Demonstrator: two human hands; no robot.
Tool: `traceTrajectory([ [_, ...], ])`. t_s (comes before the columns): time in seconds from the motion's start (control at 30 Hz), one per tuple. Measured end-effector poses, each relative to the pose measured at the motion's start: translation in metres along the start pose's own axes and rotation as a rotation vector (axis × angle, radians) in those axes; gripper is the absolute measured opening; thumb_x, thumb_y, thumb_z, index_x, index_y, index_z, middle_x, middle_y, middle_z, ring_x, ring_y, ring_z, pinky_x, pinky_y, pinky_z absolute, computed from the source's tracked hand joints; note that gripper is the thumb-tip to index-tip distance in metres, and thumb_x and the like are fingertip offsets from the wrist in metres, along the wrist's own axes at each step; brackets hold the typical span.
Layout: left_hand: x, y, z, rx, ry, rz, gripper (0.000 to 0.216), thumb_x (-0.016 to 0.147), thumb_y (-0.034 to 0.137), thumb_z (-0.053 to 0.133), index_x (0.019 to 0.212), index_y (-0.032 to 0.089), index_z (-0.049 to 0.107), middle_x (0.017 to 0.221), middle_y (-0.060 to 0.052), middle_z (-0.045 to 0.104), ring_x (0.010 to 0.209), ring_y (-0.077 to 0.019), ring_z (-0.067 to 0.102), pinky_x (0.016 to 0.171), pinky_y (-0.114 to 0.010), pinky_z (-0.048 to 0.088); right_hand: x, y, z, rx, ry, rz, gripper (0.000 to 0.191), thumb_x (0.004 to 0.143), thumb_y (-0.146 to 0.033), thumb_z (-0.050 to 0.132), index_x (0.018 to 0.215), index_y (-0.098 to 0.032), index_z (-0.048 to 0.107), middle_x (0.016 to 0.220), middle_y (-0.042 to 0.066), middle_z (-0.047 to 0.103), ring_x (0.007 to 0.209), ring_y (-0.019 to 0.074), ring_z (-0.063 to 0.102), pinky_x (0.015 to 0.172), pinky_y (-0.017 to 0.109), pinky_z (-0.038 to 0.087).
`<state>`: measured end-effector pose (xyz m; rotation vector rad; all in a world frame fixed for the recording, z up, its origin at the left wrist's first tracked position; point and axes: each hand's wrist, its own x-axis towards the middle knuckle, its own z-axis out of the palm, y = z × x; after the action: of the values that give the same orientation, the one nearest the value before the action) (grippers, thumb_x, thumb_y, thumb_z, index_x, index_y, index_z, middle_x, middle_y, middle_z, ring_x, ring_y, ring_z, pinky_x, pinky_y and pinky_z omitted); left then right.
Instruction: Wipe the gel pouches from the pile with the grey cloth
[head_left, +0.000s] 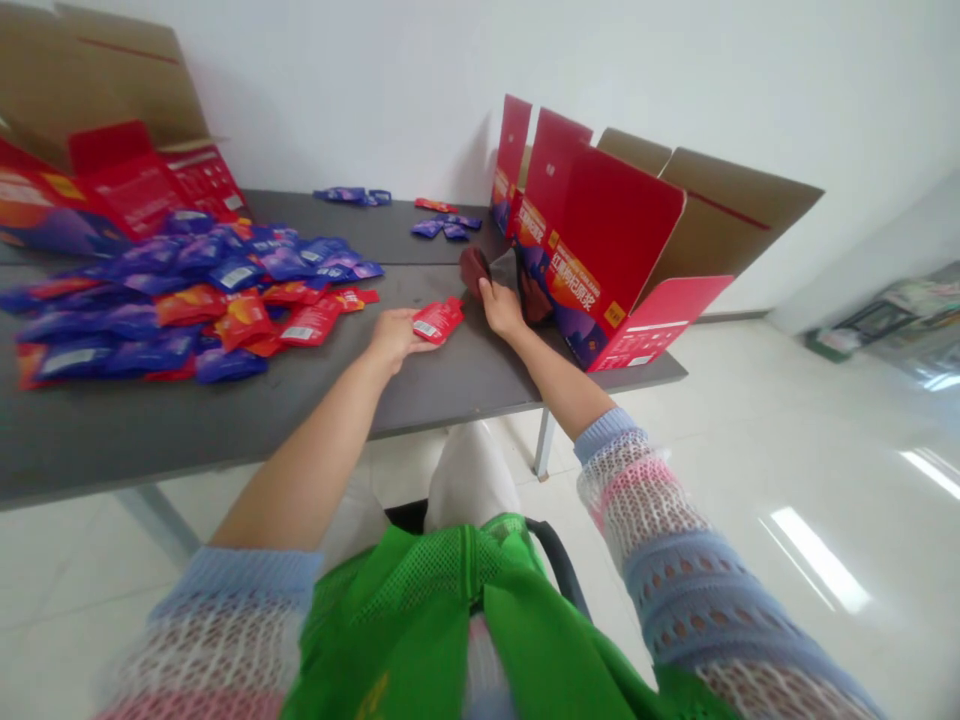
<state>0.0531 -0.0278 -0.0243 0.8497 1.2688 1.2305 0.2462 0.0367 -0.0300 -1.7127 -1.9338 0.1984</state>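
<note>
My left hand (395, 338) is closed on a small red sachet (441, 320) with a white label, held just above the table. To its right, my right hand (501, 305) grips the edge of a dark reddish-brown bag (475, 268). Part of this bag lies behind the hand, against the printed side of a red box (592, 250). What the bag contains cannot be made out. Left of my left hand spreads a heap of purple sachets (240, 272) mixed with red sachets (311, 322).
The grey table (330, 395) runs across in front of me. Another open red box (124, 185) stands at its left behind the heap. A few purple sachets (352, 196) lie at the back, with more purple sachets (448, 228) near the right box. A white wall rises behind.
</note>
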Motion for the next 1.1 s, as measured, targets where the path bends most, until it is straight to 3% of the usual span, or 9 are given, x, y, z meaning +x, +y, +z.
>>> traceTrajectory([
  [0.07, 0.001, -0.002, 0.000, -0.010, 0.016, 0.030, 0.019, 0.081, 0.011, 0.058, 0.096, 0.013, 0.069, 0.070, -0.007, 0.072, 0.073, -0.0227, 0.074, 0.076, -0.044, 0.063, -0.005, 0.002, -0.014, 0.107, 0.083, -0.057, 0.086, 0.100, -0.062, 0.000, 0.120, -0.012, 0.068, 0.119, 0.015, 0.072, 0.119, 0.0296, 0.064, 0.107, 0.044, 0.044],
  [0.2, 0.003, -0.007, 0.002, 0.009, 0.037, 0.087, 0.024, 0.079, 0.010, 0.057, 0.098, 0.014, 0.072, 0.072, -0.007, 0.074, 0.074, -0.0235, 0.074, 0.074, -0.042, 0.063, -0.023, -0.008, -0.029, 0.175, 0.166, -0.178, 0.090, 0.096, -0.070, 0.000, 0.126, -0.015, 0.065, 0.117, 0.011, 0.072, 0.116, 0.0293, 0.065, 0.101, 0.042, 0.048],
  [0.3, 0.005, -0.006, 0.003, -0.023, 0.033, 0.043, 0.018, 0.079, 0.008, 0.057, 0.089, 0.012, 0.071, 0.076, -0.011, 0.075, 0.079, -0.0267, 0.075, 0.077, -0.045, 0.063, -0.037, -0.023, -0.017, 0.169, -0.016, -0.341, 0.079, 0.099, -0.067, 0.007, 0.138, -0.021, 0.058, 0.137, 0.007, 0.064, 0.132, 0.0280, 0.055, 0.110, 0.044, 0.043],
  [0.4, 0.006, -0.001, 0.001, -0.080, 0.059, 0.009, 0.015, 0.082, 0.008, 0.056, 0.089, 0.012, 0.069, 0.089, -0.015, 0.077, 0.089, -0.0292, 0.075, 0.079, -0.049, 0.062, -0.043, -0.035, 0.004, 0.128, -0.268, -0.617, 0.069, 0.101, -0.060, 0.016, 0.154, -0.023, 0.040, 0.160, 0.004, 0.039, 0.151, 0.0233, 0.029, 0.123, 0.046, 0.025],
  [0.47, 0.006, 0.002, -0.001, -0.081, 0.057, 0.002, 0.017, 0.083, 0.008, 0.053, 0.090, 0.012, 0.067, 0.093, -0.016, 0.077, 0.094, -0.0299, 0.074, 0.080, -0.049, 0.062, -0.040, -0.038, 0.014, 0.092, -0.364, -0.677, 0.068, 0.101, -0.056, 0.018, 0.158, -0.021, 0.029, 0.164, 0.005, 0.029, 0.155, 0.0224, 0.017, 0.125, 0.051, 0.016],
  [0.63, 0.007, 0.003, 0.000, -0.066, 0.058, -0.017, 0.022, 0.082, 0.000, 0.046, 0.087, 0.011, 0.064, 0.090, -0.016, 0.076, 0.093, -0.0290, 0.074, 0.085, -0.052, 0.060, -0.022, -0.035, 0.016, 0.002, -0.443, -0.575, 0.066, 0.100, -0.056, 0.030, 0.159, -0.026, 0.027, 0.166, 0.002, 0.023, 0.156, 0.0286, 0.009, 0.121, 0.064, 0.015],
  [0.9, 0.002, 0.009, -0.002, -0.064, -0.011, -0.036, 0.021, 0.080, 0.000, 0.047, 0.086, 0.008, 0.066, 0.064, -0.009, 0.069, 0.077, -0.0252, 0.075, 0.085, -0.051, 0.061, 0.017, -0.015, 0.016, -0.197, -0.349, -0.336, 0.054, 0.103, -0.039, 0.040, 0.153, -0.019, 0.040, 0.161, 0.011, 0.036, 0.155, 0.0282, 0.017, 0.120, 0.061, 0.021],
  [1.0, 0.001, 0.015, -0.005, 0.008, -0.063, -0.119, 0.026, 0.080, -0.002, 0.044, 0.088, 0.009, 0.067, 0.063, -0.010, 0.070, 0.075, -0.0251, 0.075, 0.086, -0.050, 0.061, 0.027, -0.006, 0.019, -0.177, -0.261, -0.294, 0.052, 0.102, -0.040, 0.042, 0.149, -0.018, 0.047, 0.157, 0.014, 0.041, 0.150, 0.0284, 0.033, 0.121, 0.053, 0.025],
  [1.1, 0.001, 0.016, -0.005, 0.041, -0.080, -0.153, 0.024, 0.082, -0.002, 0.045, 0.083, 0.008, 0.066, 0.063, -0.010, 0.070, 0.071, -0.0238, 0.074, 0.086, -0.048, 0.061, 0.027, 0.000, 0.018, -0.026, -0.143, -0.258, 0.052, 0.104, -0.046, 0.033, 0.143, -0.020, 0.055, 0.141, 0.012, 0.061, 0.134, 0.0278, 0.054, 0.116, 0.045, 0.036],
])
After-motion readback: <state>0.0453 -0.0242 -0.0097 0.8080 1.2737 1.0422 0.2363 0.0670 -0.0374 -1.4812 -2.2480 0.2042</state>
